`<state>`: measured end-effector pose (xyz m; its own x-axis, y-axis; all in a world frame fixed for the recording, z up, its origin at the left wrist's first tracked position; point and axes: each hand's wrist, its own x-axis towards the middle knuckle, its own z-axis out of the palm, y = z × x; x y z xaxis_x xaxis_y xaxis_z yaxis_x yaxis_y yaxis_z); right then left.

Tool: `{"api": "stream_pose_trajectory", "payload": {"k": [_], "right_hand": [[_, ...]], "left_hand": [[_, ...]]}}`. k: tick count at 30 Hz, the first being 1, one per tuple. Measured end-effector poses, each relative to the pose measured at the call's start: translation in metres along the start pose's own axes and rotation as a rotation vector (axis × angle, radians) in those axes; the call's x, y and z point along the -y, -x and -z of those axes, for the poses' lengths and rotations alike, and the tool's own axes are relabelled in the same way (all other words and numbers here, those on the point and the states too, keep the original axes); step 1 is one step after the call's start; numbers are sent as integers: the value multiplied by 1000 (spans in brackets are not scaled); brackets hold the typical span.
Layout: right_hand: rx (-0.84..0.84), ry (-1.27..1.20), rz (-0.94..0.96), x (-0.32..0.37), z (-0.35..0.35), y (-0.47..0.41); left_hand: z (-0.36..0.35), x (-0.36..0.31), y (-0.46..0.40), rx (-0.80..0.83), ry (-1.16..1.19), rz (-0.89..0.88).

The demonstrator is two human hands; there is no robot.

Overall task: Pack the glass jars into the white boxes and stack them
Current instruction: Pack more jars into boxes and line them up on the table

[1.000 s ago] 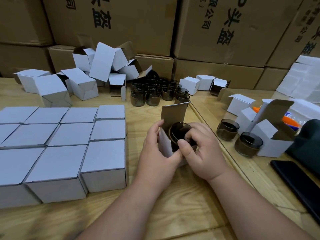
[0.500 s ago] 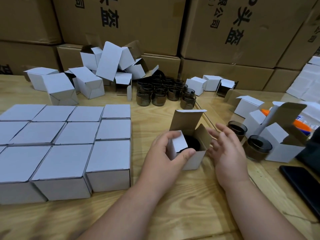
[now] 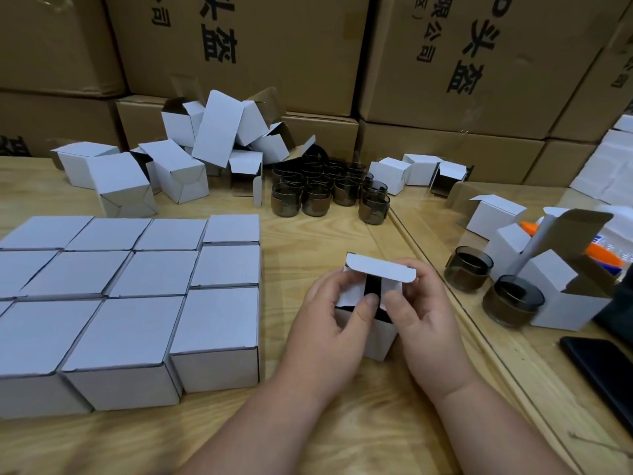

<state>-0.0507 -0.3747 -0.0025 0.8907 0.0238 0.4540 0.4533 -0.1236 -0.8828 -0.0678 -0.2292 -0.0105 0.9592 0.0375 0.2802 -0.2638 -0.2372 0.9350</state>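
A small white box (image 3: pixel 376 337) stands on the wooden table in front of me. My left hand (image 3: pixel 329 323) and my right hand (image 3: pixel 421 320) grip it from either side, thumbs pressing its two side flaps inward. Its top lid flap (image 3: pixel 380 272) is folded forward above them. A dark gap between the flaps shows the inside; the jar in it is hidden. Several smoky glass jars (image 3: pixel 329 193) stand grouped at the back. Two more jars (image 3: pixel 467 269) (image 3: pixel 512 299) stand to the right.
A block of closed white boxes (image 3: pixel 130 289) fills the table's left. Open, unfolded boxes (image 3: pixel 205 149) lie piled behind it. More open boxes (image 3: pixel 561 286) stand at the right. A black phone (image 3: pixel 603 368) lies near the right edge. Large brown cartons (image 3: pixel 445 80) wall the back.
The jar went into the box, my right hand returned to it, and both thumbs folded the side flaps in. The lid flap came forward from upright.
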Motion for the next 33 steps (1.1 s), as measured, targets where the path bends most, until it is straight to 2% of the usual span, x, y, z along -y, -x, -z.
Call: {"api": "stream_pose_trajectory", "payload": {"k": [2, 8, 12, 23, 28, 30, 33], "right_hand": [[9, -26, 27, 2, -2, 1], [-108, 28, 60, 2, -2, 0], [-80, 93, 127, 1, -1, 0], [-23, 222, 155, -3, 2, 3], [5, 196, 19, 0, 2, 3], [-6, 50, -134, -2, 2, 2], [-69, -151, -236, -4, 8, -2]], "left_hand": [[0, 0, 0, 1, 10, 8], [2, -2, 1, 32, 178, 42], [5, -2, 0, -11, 327, 103], [3, -5, -1, -32, 279, 91], [5, -6, -2, -43, 266, 112], [6, -8, 0, -22, 219, 151], [7, -16, 12, 119, 27, 121]]}}
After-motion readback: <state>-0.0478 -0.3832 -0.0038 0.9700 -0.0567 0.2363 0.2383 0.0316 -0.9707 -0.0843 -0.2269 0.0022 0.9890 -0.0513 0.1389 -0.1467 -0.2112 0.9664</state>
